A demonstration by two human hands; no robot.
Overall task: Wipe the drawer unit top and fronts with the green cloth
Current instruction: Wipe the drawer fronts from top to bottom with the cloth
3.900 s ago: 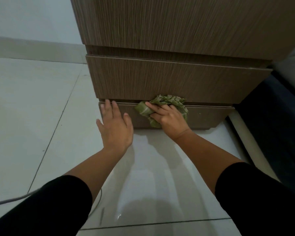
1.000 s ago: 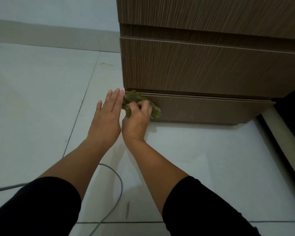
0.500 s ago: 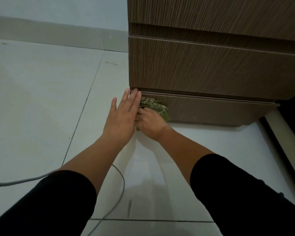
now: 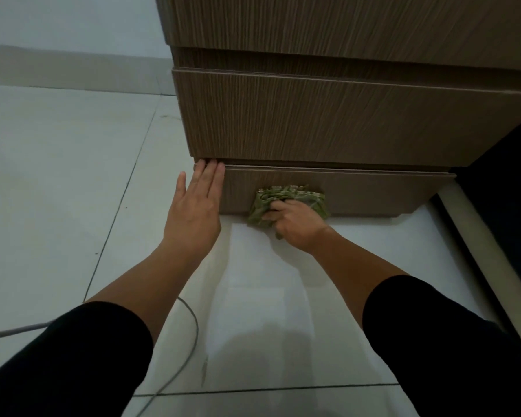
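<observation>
While I watch from the head camera, the right hand (image 4: 295, 222) has its grip closed around the green cloth (image 4: 286, 201), with the fingers curled into the bunched fabric. The cloth is pressed against the front of the bottom drawer (image 4: 373, 192), low on it, and its lower edge reaches the floor (image 4: 57, 176) just below. The left hand (image 4: 197, 206) is flat with straight fingers and holds nothing; its fingertips touch the left corner of the drawer unit (image 4: 313, 121), where the bottom drawer meets the middle drawer (image 4: 328, 118) above it. The two hands are near each other but apart. Both arms wear black sleeves (image 4: 73, 356). A grey cable (image 4: 190, 341) lies on the white tiled floor under the left arm. On the right of the unit I see something dark, but I cannot tell what it is.
</observation>
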